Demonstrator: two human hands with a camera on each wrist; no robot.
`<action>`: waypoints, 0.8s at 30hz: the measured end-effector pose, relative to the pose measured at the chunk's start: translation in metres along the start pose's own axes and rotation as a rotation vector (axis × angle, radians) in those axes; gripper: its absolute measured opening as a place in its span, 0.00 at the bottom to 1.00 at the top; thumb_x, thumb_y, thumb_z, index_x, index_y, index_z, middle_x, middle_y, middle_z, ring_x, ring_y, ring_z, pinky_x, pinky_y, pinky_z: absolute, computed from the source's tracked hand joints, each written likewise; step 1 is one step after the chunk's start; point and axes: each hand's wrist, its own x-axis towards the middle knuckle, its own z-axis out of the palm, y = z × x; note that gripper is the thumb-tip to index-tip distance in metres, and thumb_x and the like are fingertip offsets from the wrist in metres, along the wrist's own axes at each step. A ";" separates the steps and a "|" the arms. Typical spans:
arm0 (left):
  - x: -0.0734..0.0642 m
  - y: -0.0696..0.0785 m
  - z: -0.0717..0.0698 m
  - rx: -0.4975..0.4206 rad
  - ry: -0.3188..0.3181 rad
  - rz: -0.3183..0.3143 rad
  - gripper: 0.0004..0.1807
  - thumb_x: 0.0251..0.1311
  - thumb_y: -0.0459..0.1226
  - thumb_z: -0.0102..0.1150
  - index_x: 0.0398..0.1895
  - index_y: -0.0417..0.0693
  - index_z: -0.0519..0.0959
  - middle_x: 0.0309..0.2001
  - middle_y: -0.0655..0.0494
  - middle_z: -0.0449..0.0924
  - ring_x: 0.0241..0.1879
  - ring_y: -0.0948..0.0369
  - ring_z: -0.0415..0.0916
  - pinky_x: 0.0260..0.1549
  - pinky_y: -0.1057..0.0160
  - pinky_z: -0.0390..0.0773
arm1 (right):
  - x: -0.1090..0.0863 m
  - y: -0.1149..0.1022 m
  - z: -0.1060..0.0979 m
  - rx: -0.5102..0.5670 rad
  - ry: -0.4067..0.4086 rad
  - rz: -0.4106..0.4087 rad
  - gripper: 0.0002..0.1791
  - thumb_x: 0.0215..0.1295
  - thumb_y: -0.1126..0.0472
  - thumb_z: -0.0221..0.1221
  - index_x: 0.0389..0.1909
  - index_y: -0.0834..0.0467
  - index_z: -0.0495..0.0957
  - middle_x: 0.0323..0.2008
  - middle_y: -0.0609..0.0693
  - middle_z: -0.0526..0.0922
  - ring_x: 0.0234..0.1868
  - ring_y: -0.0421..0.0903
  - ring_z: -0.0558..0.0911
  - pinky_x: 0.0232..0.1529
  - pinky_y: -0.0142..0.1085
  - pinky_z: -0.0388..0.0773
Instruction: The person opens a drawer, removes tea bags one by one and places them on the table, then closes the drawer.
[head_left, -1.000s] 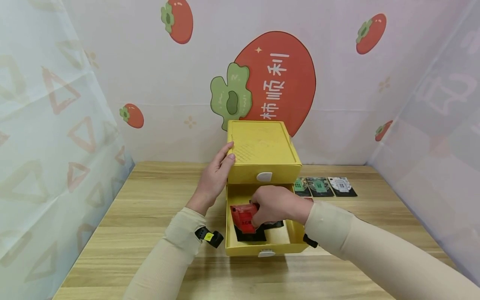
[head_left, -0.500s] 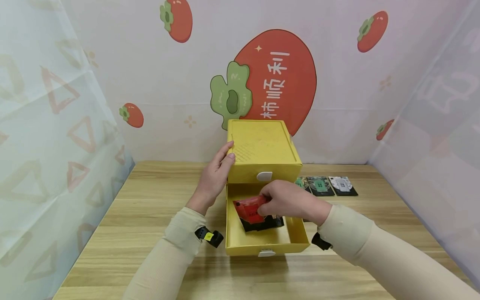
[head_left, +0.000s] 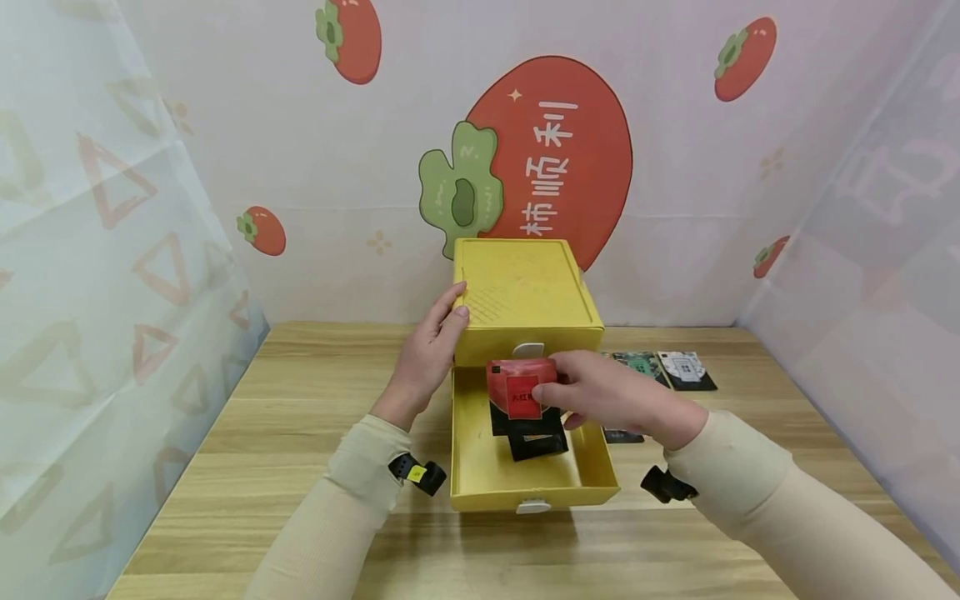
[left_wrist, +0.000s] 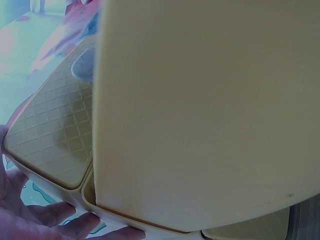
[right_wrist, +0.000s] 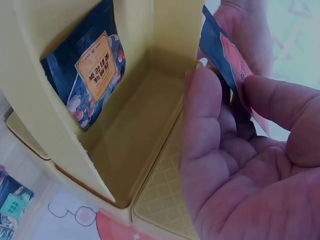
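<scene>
A yellow two-drawer box [head_left: 525, 283] stands on the table, its lower drawer [head_left: 480, 479] pulled out. My left hand [head_left: 420, 367] rests on the upper left side of the box, fingers along the side and thumb at the front edge. Over the open drawer, my right hand [head_left: 615, 396] pinches a red and black tea sachet [head_left: 501, 383] between thumb and fingers, its printed face towards me. Below it in the drawer lies a dark tea sachet [right_wrist: 95, 65] with an orange label, partly covered by the held one in the head view.
To the right of the box, green-labelled sachets and a white and black sachet [head_left: 686, 369] lie in a row on the wooden table [head_left: 315, 433]. Nearer, a dark sachet [head_left: 624, 436] shows partly beside the drawer. A printed cloth backdrop [head_left: 337, 167] stands behind.
My right hand has lifted the red sachet from the drawer and drawn it up and to the right, tilting it upright. The left hand has stayed on the box.
</scene>
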 end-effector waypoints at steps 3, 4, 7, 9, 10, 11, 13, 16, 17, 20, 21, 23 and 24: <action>0.000 0.000 0.000 0.000 0.002 0.004 0.28 0.80 0.57 0.44 0.80 0.71 0.63 0.77 0.58 0.65 0.74 0.58 0.65 0.71 0.46 0.68 | -0.004 0.001 -0.003 0.042 0.003 -0.012 0.19 0.78 0.55 0.58 0.59 0.65 0.75 0.45 0.55 0.84 0.40 0.48 0.84 0.41 0.41 0.87; 0.000 0.000 0.000 0.000 0.002 0.004 0.28 0.80 0.57 0.44 0.80 0.70 0.63 0.78 0.59 0.65 0.75 0.58 0.64 0.72 0.46 0.67 | -0.005 0.002 -0.004 0.052 0.005 -0.016 0.20 0.78 0.55 0.58 0.59 0.66 0.74 0.45 0.56 0.84 0.39 0.49 0.84 0.41 0.41 0.88; 0.000 0.000 0.000 -0.002 0.000 0.005 0.28 0.81 0.57 0.44 0.80 0.71 0.63 0.78 0.60 0.63 0.76 0.59 0.63 0.73 0.46 0.66 | -0.008 0.003 -0.007 0.075 0.010 -0.031 0.21 0.79 0.55 0.58 0.61 0.66 0.73 0.46 0.57 0.84 0.38 0.49 0.85 0.40 0.42 0.88; 0.000 0.000 0.001 0.001 -0.002 0.003 0.28 0.80 0.57 0.44 0.80 0.71 0.63 0.79 0.61 0.62 0.77 0.60 0.61 0.73 0.46 0.65 | -0.011 0.004 -0.008 0.094 0.012 -0.039 0.21 0.79 0.55 0.58 0.62 0.66 0.73 0.46 0.57 0.84 0.37 0.50 0.84 0.40 0.42 0.88; 0.000 0.000 0.001 0.003 -0.003 0.002 0.28 0.80 0.57 0.43 0.80 0.71 0.63 0.79 0.62 0.62 0.77 0.60 0.61 0.73 0.46 0.65 | -0.012 0.005 -0.009 0.100 0.016 -0.043 0.21 0.79 0.55 0.58 0.62 0.66 0.73 0.45 0.57 0.84 0.37 0.50 0.84 0.40 0.42 0.88; 0.000 0.000 0.001 0.007 -0.002 0.001 0.28 0.80 0.57 0.43 0.80 0.72 0.63 0.79 0.62 0.61 0.77 0.60 0.60 0.73 0.45 0.66 | -0.013 0.006 -0.010 0.105 0.020 -0.046 0.21 0.79 0.55 0.58 0.62 0.66 0.72 0.45 0.57 0.83 0.37 0.51 0.85 0.40 0.43 0.88; 0.000 0.000 0.001 0.013 -0.002 -0.001 0.28 0.80 0.58 0.43 0.80 0.72 0.63 0.80 0.63 0.61 0.77 0.60 0.60 0.72 0.45 0.66 | -0.016 0.007 -0.013 0.110 0.031 -0.049 0.21 0.79 0.55 0.58 0.62 0.65 0.72 0.45 0.58 0.83 0.37 0.51 0.85 0.38 0.43 0.88; 0.000 0.001 0.001 0.014 -0.004 -0.001 0.28 0.80 0.58 0.43 0.80 0.73 0.62 0.80 0.63 0.60 0.77 0.59 0.60 0.71 0.45 0.67 | -0.019 0.010 -0.017 0.114 0.054 -0.055 0.21 0.78 0.57 0.58 0.63 0.65 0.71 0.49 0.58 0.84 0.39 0.52 0.86 0.38 0.43 0.88; 0.000 0.001 0.001 0.016 -0.004 0.000 0.28 0.80 0.58 0.43 0.80 0.73 0.62 0.80 0.63 0.60 0.77 0.59 0.60 0.72 0.45 0.67 | -0.020 0.010 -0.019 0.118 0.060 -0.057 0.21 0.78 0.58 0.57 0.64 0.65 0.70 0.50 0.59 0.84 0.40 0.52 0.85 0.38 0.43 0.87; -0.001 0.001 0.001 0.020 -0.008 0.003 0.29 0.80 0.58 0.43 0.80 0.72 0.62 0.80 0.63 0.60 0.78 0.59 0.58 0.73 0.45 0.65 | -0.023 0.012 -0.023 0.136 0.073 -0.070 0.23 0.77 0.61 0.56 0.67 0.67 0.68 0.52 0.60 0.84 0.41 0.52 0.83 0.40 0.43 0.87; -0.001 0.000 0.000 0.023 -0.008 0.004 0.29 0.80 0.58 0.42 0.80 0.73 0.62 0.80 0.63 0.59 0.79 0.59 0.58 0.74 0.45 0.64 | -0.024 0.013 -0.024 0.141 0.076 -0.076 0.23 0.77 0.62 0.56 0.67 0.68 0.67 0.52 0.60 0.84 0.41 0.53 0.83 0.39 0.43 0.87; -0.001 0.000 0.000 0.024 -0.008 0.002 0.29 0.80 0.59 0.42 0.80 0.73 0.61 0.80 0.63 0.60 0.77 0.58 0.60 0.71 0.46 0.67 | -0.026 0.014 -0.027 0.148 0.084 -0.084 0.24 0.76 0.63 0.55 0.67 0.68 0.66 0.51 0.61 0.84 0.39 0.53 0.83 0.38 0.43 0.87; -0.001 0.000 0.000 0.023 -0.008 0.001 0.29 0.80 0.59 0.42 0.80 0.73 0.61 0.80 0.63 0.60 0.76 0.58 0.61 0.69 0.46 0.69 | -0.027 0.015 -0.029 0.145 0.090 -0.088 0.24 0.76 0.63 0.55 0.67 0.69 0.66 0.50 0.60 0.84 0.39 0.53 0.83 0.38 0.42 0.87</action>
